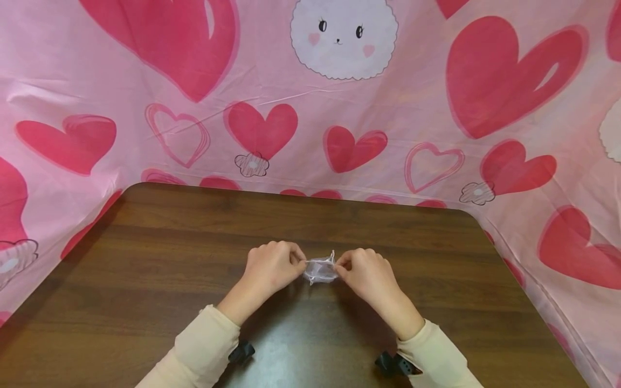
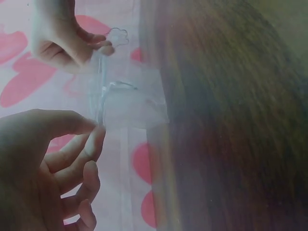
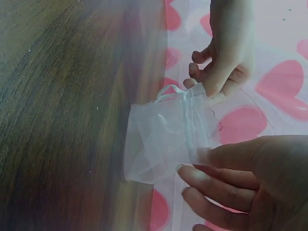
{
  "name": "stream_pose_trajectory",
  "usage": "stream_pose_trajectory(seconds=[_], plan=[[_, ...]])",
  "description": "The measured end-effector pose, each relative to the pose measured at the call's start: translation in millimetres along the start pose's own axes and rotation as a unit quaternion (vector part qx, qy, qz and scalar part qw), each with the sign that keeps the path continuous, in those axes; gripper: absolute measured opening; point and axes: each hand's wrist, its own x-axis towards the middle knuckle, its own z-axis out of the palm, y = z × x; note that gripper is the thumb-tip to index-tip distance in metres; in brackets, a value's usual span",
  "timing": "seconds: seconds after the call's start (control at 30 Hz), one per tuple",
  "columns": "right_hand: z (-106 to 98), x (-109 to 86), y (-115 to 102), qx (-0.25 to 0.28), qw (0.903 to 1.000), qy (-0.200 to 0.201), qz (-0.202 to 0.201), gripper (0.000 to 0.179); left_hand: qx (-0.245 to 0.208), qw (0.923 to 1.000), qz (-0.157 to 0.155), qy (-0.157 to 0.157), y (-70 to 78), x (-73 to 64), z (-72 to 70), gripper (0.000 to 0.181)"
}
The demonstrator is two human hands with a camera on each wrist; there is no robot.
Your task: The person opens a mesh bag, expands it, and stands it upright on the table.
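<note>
Between my two hands hangs a small sheer white drawstring pouch [image 1: 321,271], held up over the wooden table. My left hand [image 1: 274,265] pinches one top corner of it between thumb and forefinger. At the opposite corner, my right hand [image 1: 367,272] pinches the pouch's edge the same way. In the right wrist view the pouch [image 3: 156,139] shows its see-through mesh body and a white ribbon cord [image 3: 169,90] looping out near the top. The left wrist view shows the pouch's gathered top band stretched between both hands, with a cord end sticking out at its side.
A brown wooden table [image 1: 160,248] with rounded far corners spreads under the hands. Behind and beside it hangs a pink cloth [image 1: 310,91] printed with red hearts and a white fluffy face. Both forearms wear cream sleeves [image 1: 206,345] with black wrist mounts [image 1: 241,353].
</note>
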Motion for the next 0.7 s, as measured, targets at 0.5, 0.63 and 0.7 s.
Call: stream_pose_trajectory(seconds=[0.5,0.63,0.7], plan=[[1.3,5.9,-1.0,0.014,0.9979,0.055,-0.033,0.01,-0.007,0.9998,0.018,0.004,4.9,5.7,3.7,0.01],[1.1,7.3,-0.9,0.013,0.9979,0.056,-0.031,0.011,-0.007,0.9997,0.022,0.007,5.3,5.7,3.5,0.011],[1.0,7.6,-0.7,0.014,0.9978,0.057,-0.031,0.011,-0.007,0.9996,0.024,0.008,5.8,5.4,3.7,0.011]])
